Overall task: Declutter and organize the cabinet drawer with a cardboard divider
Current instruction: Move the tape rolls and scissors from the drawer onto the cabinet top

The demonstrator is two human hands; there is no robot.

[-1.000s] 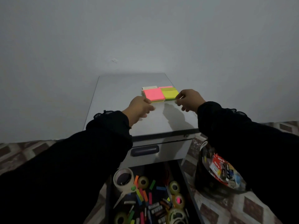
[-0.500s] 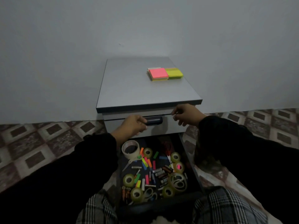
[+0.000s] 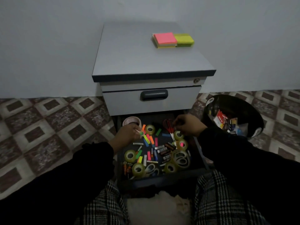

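Note:
The lower drawer (image 3: pixel 162 180) of the grey cabinet (image 3: pixel 146 62) stands pulled out, littered with clear tape rolls (image 3: pixel 130 155), coloured paper strips (image 3: pixel 150 138), batteries (image 3: pixel 164 151) and scissors. My left hand (image 3: pixel 127 134) is at the drawer's back left, its fingers curled on white scissors with a green pivot (image 3: pixel 140 133). My right hand (image 3: pixel 189 125) reaches into the back right and pinches the red-handled scissors (image 3: pixel 168 126). No cardboard divider is in view.
Pink and yellow-green sticky note pads (image 3: pixel 172 39) lie on the cabinet top. A wide whitish tape roll (image 3: pixel 131 121) sits in the drawer's back left corner. The upper drawer (image 3: pixel 151 101) is closed. A black bin (image 3: pixel 233 114) holding small packets stands on the floor to the right.
Both hands have come down from the sticky notes on the cabinet top, past the upper drawer's front, into the open lower drawer. Each now holds a pair of scissors.

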